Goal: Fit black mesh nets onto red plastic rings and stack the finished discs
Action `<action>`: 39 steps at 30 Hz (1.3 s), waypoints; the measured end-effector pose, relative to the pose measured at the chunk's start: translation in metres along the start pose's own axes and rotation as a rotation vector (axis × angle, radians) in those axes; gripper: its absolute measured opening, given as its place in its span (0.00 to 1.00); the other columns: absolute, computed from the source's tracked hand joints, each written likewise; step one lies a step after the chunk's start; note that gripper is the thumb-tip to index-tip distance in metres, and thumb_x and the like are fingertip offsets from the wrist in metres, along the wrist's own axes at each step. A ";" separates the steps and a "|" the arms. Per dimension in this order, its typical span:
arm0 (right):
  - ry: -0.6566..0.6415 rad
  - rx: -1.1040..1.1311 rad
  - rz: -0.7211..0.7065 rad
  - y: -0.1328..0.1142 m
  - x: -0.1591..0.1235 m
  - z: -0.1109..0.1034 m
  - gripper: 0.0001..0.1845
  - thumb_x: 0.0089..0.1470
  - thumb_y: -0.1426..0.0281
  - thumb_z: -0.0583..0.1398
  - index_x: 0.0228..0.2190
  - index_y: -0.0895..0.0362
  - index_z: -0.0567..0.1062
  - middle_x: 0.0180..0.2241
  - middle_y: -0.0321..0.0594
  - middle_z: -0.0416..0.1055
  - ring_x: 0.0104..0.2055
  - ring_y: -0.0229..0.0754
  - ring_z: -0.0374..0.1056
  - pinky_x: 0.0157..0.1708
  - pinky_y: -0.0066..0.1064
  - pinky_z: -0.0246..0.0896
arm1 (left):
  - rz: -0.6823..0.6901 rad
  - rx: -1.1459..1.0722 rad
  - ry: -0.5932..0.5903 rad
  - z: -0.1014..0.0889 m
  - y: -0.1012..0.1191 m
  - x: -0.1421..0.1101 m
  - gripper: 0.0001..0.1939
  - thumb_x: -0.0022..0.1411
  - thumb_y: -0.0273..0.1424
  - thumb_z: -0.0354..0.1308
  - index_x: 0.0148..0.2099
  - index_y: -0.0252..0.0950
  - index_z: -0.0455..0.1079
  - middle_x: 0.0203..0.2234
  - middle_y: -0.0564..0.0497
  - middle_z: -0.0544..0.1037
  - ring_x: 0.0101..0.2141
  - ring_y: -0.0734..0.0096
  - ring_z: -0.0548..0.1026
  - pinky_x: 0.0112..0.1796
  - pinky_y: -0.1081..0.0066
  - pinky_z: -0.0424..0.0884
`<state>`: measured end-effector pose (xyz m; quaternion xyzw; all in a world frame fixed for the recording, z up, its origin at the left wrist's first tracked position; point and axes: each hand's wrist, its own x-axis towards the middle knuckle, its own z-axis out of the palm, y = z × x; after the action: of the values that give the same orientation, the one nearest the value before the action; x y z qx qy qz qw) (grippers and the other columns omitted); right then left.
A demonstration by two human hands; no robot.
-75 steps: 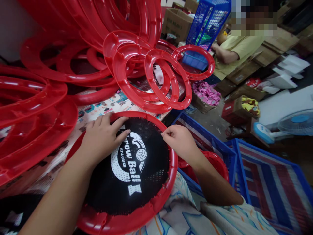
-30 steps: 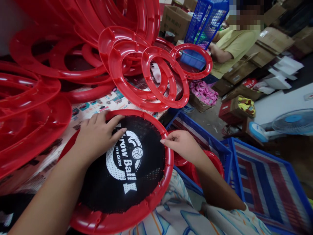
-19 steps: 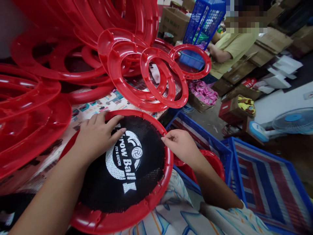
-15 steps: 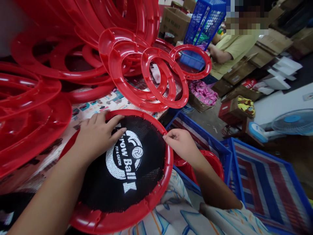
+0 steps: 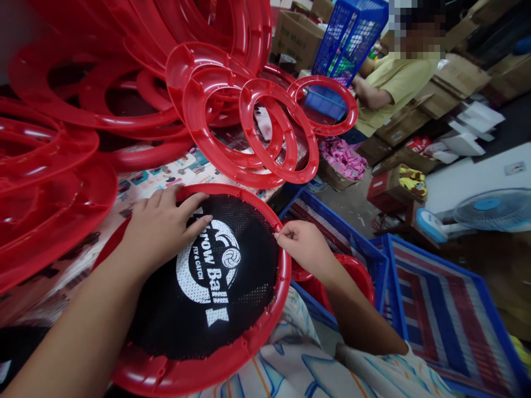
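Observation:
In front of me lies a red plastic ring with a black mesh across its middle, printed in white with "Throw Ball" and "Fly & Catch". My left hand rests flat over the upper left of the mesh and rim, fingers spread. At the right rim, my right hand pinches the mesh edge with thumb and forefinger, its other fingers curled in. Small pegs run along the ring's inner edge. My left forearm covers part of the left rim.
Red rings are heaped behind and to the left. Blue crates stand at the right, one holding red rings. Beyond are a blue basket, a person in a yellow shirt, cardboard boxes and a fan.
Both hands keep nearly the same positions on the ring and mesh. The view has shifted slightly, moving the nearby ring and hands a little to the left in the picture.

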<state>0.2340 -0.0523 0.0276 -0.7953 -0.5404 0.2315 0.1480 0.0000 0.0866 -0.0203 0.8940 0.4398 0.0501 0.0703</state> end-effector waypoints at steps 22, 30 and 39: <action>-0.008 0.174 -0.050 0.009 -0.016 0.005 0.11 0.52 0.68 0.59 0.22 0.59 0.75 0.21 0.34 0.68 0.24 0.35 0.61 0.26 0.27 0.52 | -0.019 -0.008 -0.017 0.003 0.002 0.003 0.30 0.65 0.49 0.41 0.64 0.43 0.60 0.62 0.33 0.60 0.59 0.39 0.62 0.51 0.43 0.63; 0.005 0.164 -0.007 0.016 -0.018 0.006 0.14 0.54 0.65 0.58 0.20 0.57 0.72 0.19 0.32 0.65 0.23 0.35 0.58 0.25 0.27 0.49 | -0.018 -0.026 -0.009 0.004 0.002 0.004 0.29 0.65 0.48 0.43 0.63 0.43 0.61 0.62 0.34 0.60 0.60 0.41 0.62 0.53 0.44 0.62; 0.131 0.028 -0.079 0.018 -0.018 0.012 0.10 0.54 0.70 0.57 0.22 0.56 0.70 0.25 0.36 0.68 0.28 0.38 0.63 0.30 0.29 0.53 | -0.015 -0.065 0.002 0.004 0.002 0.006 0.28 0.65 0.47 0.43 0.62 0.42 0.62 0.62 0.32 0.59 0.60 0.39 0.62 0.53 0.42 0.61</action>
<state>0.2366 -0.0757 0.0119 -0.7846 -0.5573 0.1805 0.2031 0.0058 0.0895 -0.0241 0.8878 0.4446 0.0647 0.0994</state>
